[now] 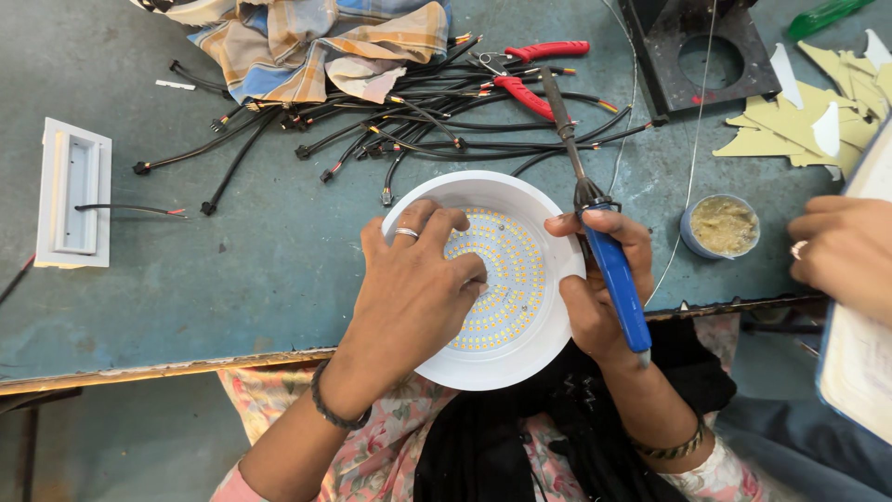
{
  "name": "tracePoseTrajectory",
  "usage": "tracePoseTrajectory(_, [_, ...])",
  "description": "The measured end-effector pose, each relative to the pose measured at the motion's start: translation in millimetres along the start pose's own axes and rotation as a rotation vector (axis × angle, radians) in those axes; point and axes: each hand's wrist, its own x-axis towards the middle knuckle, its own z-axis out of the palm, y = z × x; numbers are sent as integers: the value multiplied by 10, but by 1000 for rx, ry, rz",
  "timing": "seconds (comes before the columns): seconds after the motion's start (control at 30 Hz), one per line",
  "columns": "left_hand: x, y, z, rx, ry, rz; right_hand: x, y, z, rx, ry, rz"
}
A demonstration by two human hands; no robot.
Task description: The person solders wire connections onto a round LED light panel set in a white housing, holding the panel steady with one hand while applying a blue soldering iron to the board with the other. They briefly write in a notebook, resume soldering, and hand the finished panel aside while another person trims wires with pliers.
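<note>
Far left on the table (232,270): a white rectangular housing (72,193), lying flat, with a thin black lead with red tip (130,209) running out of it to the right.

Far centre: a heap of black cable leads (390,125), partly under a checked cloth (316,42). Red-handled pliers (530,70) lie on the right end of the heap.

Near centre: a round white lamp housing (483,372), overhanging the near table edge above the person's lap. Inside it sits a disc of small yellow LEDs (506,279).

Left hand (413,293): palm down inside the housing, fingers loosely curled, fingertips pressing on the left part of the LED disc. Silver ring on one finger; dark band at the wrist.

Right hand (599,288): closed around the blue handle of a soldering iron (613,279), thumb on the housing's right rim. The iron's metal shaft points away, toward the far side, its tip over the cable heap near the pliers.

Right of that: a thin wire (692,139) trailing down the table, a small round tin of yellowish paste (723,226), a black square plate with round hole (701,51), pale paper scraps (808,121).

Right edge: another person's hand (841,251), ringed, fingers curled, on a white board (855,363).

Surface: worn blue-grey tabletop, chipped near edge.
</note>
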Motion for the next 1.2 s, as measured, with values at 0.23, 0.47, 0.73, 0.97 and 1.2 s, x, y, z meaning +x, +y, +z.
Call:
tracePoseTrajectory(0.23, [-59,-10,-104,16,22,13,-36,-90,-138,-123,4,-160])
tracePoseTrajectory(0.47, [-138,-206,136,137,44,-25,92,-401,-655,-569,-48,124])
tracePoseTrajectory(0.73, [-282,-467,353,213,73,-19,313,-479,-346,-1204,-265,-177])
tracePoseTrajectory(0.97, [-308,-361,111,176,4,-74,345,-580,-106,-858,169,-64])
tracePoseTrajectory(1.2, [-436,-359,-165,142,-1,-64,619,-424,123,-441,398,-83])
